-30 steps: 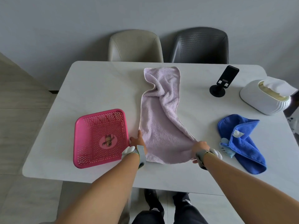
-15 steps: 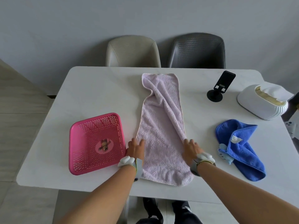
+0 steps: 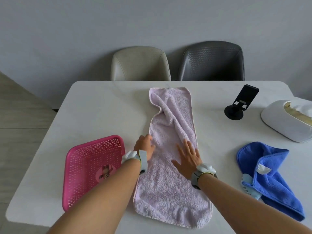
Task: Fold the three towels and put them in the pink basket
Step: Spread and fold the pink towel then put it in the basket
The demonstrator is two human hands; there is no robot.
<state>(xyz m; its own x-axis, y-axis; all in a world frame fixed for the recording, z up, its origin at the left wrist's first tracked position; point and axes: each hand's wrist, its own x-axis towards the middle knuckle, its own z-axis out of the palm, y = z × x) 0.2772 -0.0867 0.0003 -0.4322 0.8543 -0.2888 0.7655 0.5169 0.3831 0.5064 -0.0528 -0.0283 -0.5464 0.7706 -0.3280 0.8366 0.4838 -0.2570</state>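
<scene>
Pink towel (image 3: 170, 149) laid flat on the table (image 3: 101, 107), long axis running straight away from the body, near end just behind both wrists, far end well beyond the fingertips and creased there. Right hand (image 3: 187, 159) flat with fingers spread on the cloth, left hand (image 3: 145, 146) loosely curled at its left edge, gripping nothing. Best smoothed outward toward the far ridge before folding; pink basket (image 3: 91, 166) just outside the left hand.

The white tissue box (image 3: 287, 121) is running off the right edge. The blue towel (image 3: 270, 179) is covering most of a pale blue cloth (image 3: 247, 184). The left forearm is hiding part of the pink basket (image 3: 87, 166), whose centre label is blurring beyond reading.
</scene>
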